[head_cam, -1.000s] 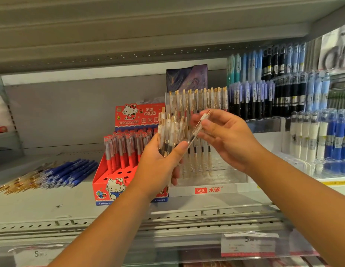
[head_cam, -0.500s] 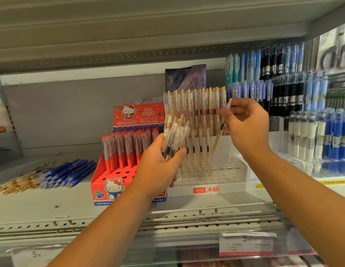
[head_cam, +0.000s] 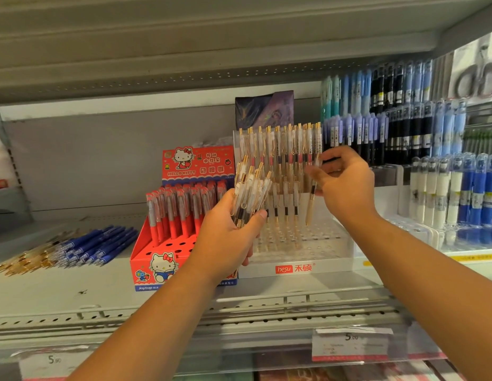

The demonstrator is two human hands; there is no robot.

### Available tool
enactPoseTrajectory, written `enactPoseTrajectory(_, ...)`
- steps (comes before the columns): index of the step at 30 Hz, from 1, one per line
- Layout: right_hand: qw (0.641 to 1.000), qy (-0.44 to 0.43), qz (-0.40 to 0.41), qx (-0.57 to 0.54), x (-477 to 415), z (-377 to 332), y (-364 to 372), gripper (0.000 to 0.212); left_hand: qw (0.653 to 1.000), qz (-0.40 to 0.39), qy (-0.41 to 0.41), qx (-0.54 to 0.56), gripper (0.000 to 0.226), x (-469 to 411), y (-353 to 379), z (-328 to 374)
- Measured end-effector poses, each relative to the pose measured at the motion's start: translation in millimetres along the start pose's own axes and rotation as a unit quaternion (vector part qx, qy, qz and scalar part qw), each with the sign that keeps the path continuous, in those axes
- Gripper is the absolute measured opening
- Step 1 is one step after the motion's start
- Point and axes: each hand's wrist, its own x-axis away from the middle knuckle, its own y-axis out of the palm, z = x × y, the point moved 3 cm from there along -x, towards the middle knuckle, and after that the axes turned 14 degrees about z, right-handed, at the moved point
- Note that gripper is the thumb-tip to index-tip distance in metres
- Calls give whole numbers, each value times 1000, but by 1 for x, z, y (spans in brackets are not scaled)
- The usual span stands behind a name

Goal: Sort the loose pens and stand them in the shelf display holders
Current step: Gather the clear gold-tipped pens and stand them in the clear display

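— As I watch the head view, where's the pen (head_cam: 310, 207)?
— My right hand (head_cam: 346, 188) pinches its upper barrel, tip down over the clear holder (head_cam: 294, 268). My left hand (head_cam: 225, 237) grips the bundle (head_cam: 250, 188).
— Handling?
— Light, stiff, slick plastic, I'd judge. Pinch just under the clip.

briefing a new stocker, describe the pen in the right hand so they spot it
Find the white hesu display holder, right of the red Hello Kitty box. Above its right side, the right hand pinches one clear gold-tipped pen. Unlike the seated rows, it hangs alone, tip down.
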Motion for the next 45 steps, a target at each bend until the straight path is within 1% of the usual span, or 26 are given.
enactPoseTrajectory(6,996,-37,-48,69,7,3,8,18,1000,-1,-2,0,24,1,0,0)
enactPoseTrajectory(10,992,-30,-85,93,8,5,12,13,1000,-2,-2,-2,23,0,0,0)
enactPoseTrajectory(14,987,-19,-98,124,9,7,10,18,1000,-5,0,-4,23,0,0,-1)
enactPoseTrajectory(16,984,-27,-89,151,10,6,9,19,1000,-5,4,-11,24,0,1,-1)
enactPoseTrajectory(18,982,-53,-54,170,13,1,8,18,1000,-6,10,-16,24,0,1,-1)
enactPoseTrajectory(20,986,-100,-19,134,18,-12,6,12,1000,-4,12,-19,24,0,1,-1)
enactPoseTrajectory(21,987,-125,-28,101,22,-19,7,8,1000,-2,12,-18,24,0,1,-1)
enactPoseTrajectory(22,986,-141,-59,66,25,-26,8,9,1000,0,12,-15,24,-1,1,-1)
enactPoseTrajectory(23,984,-140,-110,28,30,-33,11,11,1000,2,13,-11,24,-1,1,-2)
enactPoseTrajectory(24,977,-119,-174,-11,34,-37,14,14,1000,3,14,-6,24,-1,1,-2)
enactPoseTrajectory(26,954,-44,-283,-86,42,-43,18,18,1000,2,15,1,25,-1,1,-2)
enactPoseTrajectory(27,943,-11,-314,-114,45,-45,19,19,1000,1,14,4,26,-2,1,-2)
enactPoseTrajectory(29,929,27,-338,-150,49,-45,20,20,1000,-1,14,9,26,-2,1,-2)
enactPoseTrajectory(34,911,90,-353,-196,48,-37,20,20,1000,9,10,16,19,-2,1,-1)
enactPoseTrajectory(38,908,112,-339,-221,43,-31,16,19,1000,17,-4,24,16,-2,0,0)
enactPoseTrajectory(41,908,144,-294,-263,31,-30,9,26,1000,19,-9,22,18,-2,-1,0)
enactPoseTrajectory(43,926,138,-240,-257,19,-28,2,30,1000,22,-4,19,19,-2,-1,0)
enactPoseTrajectory(45,950,113,-182,-227,8,-25,-5,26,1000,22,4,12,21,-2,-1,-1)
